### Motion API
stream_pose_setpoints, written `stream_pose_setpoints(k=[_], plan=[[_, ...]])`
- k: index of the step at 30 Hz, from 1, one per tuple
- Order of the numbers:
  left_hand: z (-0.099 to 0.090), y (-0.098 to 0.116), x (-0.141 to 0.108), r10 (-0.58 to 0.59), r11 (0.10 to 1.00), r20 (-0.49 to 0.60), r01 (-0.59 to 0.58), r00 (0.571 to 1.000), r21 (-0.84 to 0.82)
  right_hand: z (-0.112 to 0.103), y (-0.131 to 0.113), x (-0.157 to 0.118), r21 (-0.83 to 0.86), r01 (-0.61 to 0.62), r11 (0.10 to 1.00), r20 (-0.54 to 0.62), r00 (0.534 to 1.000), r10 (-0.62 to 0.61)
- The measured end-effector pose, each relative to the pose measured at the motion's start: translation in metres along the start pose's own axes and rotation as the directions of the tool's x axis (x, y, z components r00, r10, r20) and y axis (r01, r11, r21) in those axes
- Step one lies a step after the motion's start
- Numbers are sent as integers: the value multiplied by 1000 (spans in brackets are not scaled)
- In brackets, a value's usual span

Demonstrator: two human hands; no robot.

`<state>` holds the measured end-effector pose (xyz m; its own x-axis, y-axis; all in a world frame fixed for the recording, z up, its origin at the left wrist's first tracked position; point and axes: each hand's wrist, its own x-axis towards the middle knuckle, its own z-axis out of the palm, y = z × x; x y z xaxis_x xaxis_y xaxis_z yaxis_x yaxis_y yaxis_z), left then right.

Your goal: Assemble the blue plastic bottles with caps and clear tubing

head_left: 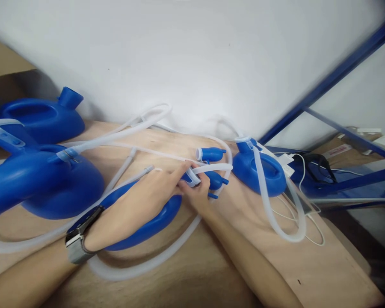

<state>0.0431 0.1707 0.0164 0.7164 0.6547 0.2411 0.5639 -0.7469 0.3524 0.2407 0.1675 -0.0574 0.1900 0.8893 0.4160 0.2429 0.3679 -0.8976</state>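
A blue plastic urinal bottle [160, 220] with a moulded handle lies on its side on the wooden table, partly hidden under my left forearm. My left hand [162, 186], with a dark-faced watch on its wrist, grips the bottle's neck end. My right hand [197, 192] closes around the same spot, fingers wrapped about the whitish cap [191, 179]. A translucent hose [214, 167] runs out of that cap and bends to the right. Just beyond my right hand lie small blue funnel-like pieces [213, 154] with narrow tips.
More blue bottles stand at the left [41, 119] and nearer left [64, 184]. Another bottle [259, 171] with a looped hose stands at the right, beside a white power strip [287, 164] and cables. A white wall [179, 64] rises behind; a blue metal frame [333, 77] stands right.
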Motion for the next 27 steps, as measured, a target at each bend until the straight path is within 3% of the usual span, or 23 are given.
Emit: stream_pose_setpoints(k=[11,18,21,27], plan=[[-11,4,8,13,997,61,-8,998,-75,0,4,-3,57,-25,998,52,998,22],[-30,15,11,-81,991,114,93,990,-98,-24,-2,1,6,193,981,255,948,-188],[-34,17,13,-99,979,135,120,986,-164,-26,-2,1,-3,209,978,254,946,-202],[-28,11,14,-45,985,112,63,993,-161,-19,0,0,-15,183,983,218,960,-175]])
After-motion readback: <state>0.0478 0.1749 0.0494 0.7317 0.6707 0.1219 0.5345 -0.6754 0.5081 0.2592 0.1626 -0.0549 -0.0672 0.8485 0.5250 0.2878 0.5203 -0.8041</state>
